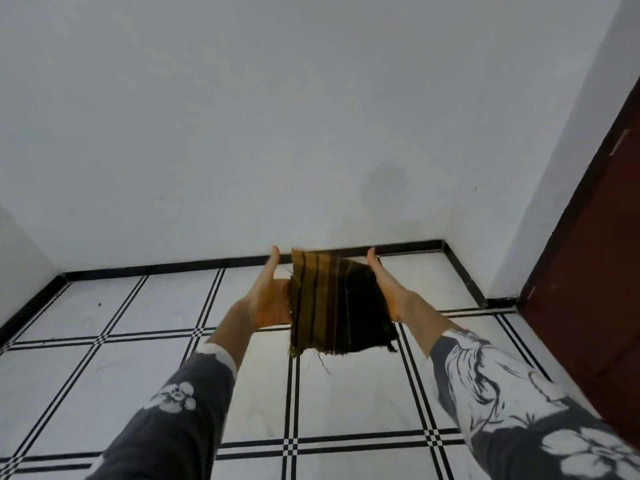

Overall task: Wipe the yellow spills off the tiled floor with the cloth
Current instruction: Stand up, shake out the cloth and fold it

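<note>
Cloth (pixel 332 306): folded, above the floor (pixel 346 393), likely readied for wiping.
Grip: left hand (pixel 273 299), right hand (pixel 384 289) flat, straight-fingered, pressing its sides.

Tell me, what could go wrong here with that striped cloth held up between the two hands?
The brown and mustard striped cloth is only pressed between the flat left hand and right hand, fingers straight, so it might slip and drop. Frayed threads hang from its lower edge and could snag. No yellow spill shows on the white black-lined tiled floor in this view, so wiping may start in the wrong place.
</note>
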`<action>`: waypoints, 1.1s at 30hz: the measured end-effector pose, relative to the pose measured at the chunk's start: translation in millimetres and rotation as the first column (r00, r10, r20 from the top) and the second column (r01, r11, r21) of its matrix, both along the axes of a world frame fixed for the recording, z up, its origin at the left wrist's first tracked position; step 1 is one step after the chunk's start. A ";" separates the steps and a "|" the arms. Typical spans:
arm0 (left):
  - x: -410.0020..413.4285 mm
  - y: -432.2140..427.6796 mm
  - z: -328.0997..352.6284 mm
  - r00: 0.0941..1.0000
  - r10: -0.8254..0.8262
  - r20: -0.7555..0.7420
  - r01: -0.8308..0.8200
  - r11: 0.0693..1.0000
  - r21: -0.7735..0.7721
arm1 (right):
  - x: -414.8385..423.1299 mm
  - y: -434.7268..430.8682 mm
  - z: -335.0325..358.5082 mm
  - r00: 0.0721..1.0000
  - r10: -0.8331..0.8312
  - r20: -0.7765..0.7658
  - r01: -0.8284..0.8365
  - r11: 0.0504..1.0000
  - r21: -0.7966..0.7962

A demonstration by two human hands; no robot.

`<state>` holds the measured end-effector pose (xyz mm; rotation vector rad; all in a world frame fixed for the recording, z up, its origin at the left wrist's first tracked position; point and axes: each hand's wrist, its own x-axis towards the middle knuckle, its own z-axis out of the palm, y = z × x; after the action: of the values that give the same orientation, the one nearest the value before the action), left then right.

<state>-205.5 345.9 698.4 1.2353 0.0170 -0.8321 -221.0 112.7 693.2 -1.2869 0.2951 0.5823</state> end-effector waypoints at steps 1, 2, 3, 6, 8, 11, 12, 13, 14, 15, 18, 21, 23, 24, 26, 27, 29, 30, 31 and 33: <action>-8.4 -2.3 -9.8 0.999 0.011 -0.042 -0.011 1.000 0.005 | -6.3 3.5 -14.9 0.998 0.037 -0.052 -0.036 0.999 0.022; -12.4 -3.4 -14.5 0.999 0.037 -0.036 -0.036 0.999 0.031 | -5.7 3.9 -23.2 0.995 0.066 -0.068 -0.063 0.997 0.038; -14.2 -3.5 -18.1 0.998 0.061 0.007 -0.061 0.996 0.067 | -4.1 3.5 -25.1 0.993 0.104 -0.057 -0.102 0.994 0.037; -10.4 -0.2 -17.2 0.979 0.117 0.165 -0.135 0.985 0.104 | 7.4 0.8 -9.4 0.989 0.146 0.018 -0.144 0.984 -0.108; -6.0 3.8 -11.3 0.965 0.206 0.165 -0.222 0.971 0.089 | 13.1 -2.9 -1.0 0.990 0.136 0.031 -0.128 0.975 -0.183; 1.6 13.7 -5.6 0.963 0.240 0.126 -0.258 0.954 0.150 | 17.0 -7.6 -1.4 0.995 0.080 0.057 -0.063 0.964 -0.259; 4.0 16.1 -5.2 0.960 0.251 0.122 -0.272 0.940 0.205 | 17.4 -8.0 -2.0 0.996 0.039 0.082 -0.018 0.969 -0.248; 6.6 17.5 -6.3 0.952 0.273 0.138 -0.302 0.914 0.272 | 17.5 -7.2 -2.8 0.993 -0.003 0.115 0.031 0.970 -0.241; 7.4 17.4 -7.6 0.939 0.298 0.172 -0.340 0.879 0.334 | 16.3 -5.4 -2.3 0.988 -0.040 0.149 0.077 0.964 -0.254; 8.2 16.6 -9.4 0.920 0.323 0.220 -0.386 0.844 0.372 | 16.6 -3.7 -3.4 0.980 -0.057 0.189 0.112 0.950 -0.293; 8.1 12.5 -14.0 0.855 0.398 0.333 -0.500 0.801 0.329 | 19.0 1.7 -5.1 0.939 -0.082 0.334 0.250 0.829 -0.500; 5.1 10.7 -12.7 0.847 0.344 0.406 -0.471 0.840 0.270 | 23.2 0.1 -4.0 0.892 -0.086 0.443 0.306 0.837 -0.454; 5.5 13.2 -12.1 0.859 0.239 0.453 -0.393 0.874 0.285 | 20.5 -4.7 -0.1 0.879 0.050 0.474 0.201 0.862 -0.465; 6.3 14.7 -11.1 0.858 0.182 0.481 -0.363 0.877 0.314 | 19.6 -7.8 1.5 0.864 0.156 0.478 0.152 0.826 -0.543; 11.0 15.9 -11.4 0.829 0.075 0.554 -0.353 0.839 0.414 | 20.1 -12.0 2.1 0.823 0.350 0.448 0.125 0.657 -0.743; 13.3 15.6 -12.0 0.802 0.021 0.597 -0.366 0.807 0.463 | 20.8 -12.1 1.8 0.810 0.404 0.425 0.143 0.567 -0.811; 13.6 14.0 -13.6 0.747 -0.053 0.662 -0.401 0.759 0.513 | 19.9 -10.3 2.0 0.793 0.431 0.431 0.228 0.447 -0.865; 13.7 14.3 -15.4 0.735 -0.059 0.676 -0.417 0.747 0.518 | 20.5 -9.9 1.7 0.779 0.430 0.455 0.270 0.425 -0.864; 14.7 16.1 -16.6 0.731 -0.063 0.679 -0.425 0.737 0.525 | 21.0 -10.7 1.7 0.766 0.428 0.480 0.292 0.434 -0.852; 16.6 22.8 -16.4 0.768 -0.146 0.624 -0.350 0.720 0.599 | 17.9 -12.5 5.1 0.744 0.434 0.507 0.227 0.550 -0.804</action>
<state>-188.9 368.6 682.0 2.1828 -0.1654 -0.2283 -203.1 100.3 698.3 -2.3999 -0.1745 -0.0191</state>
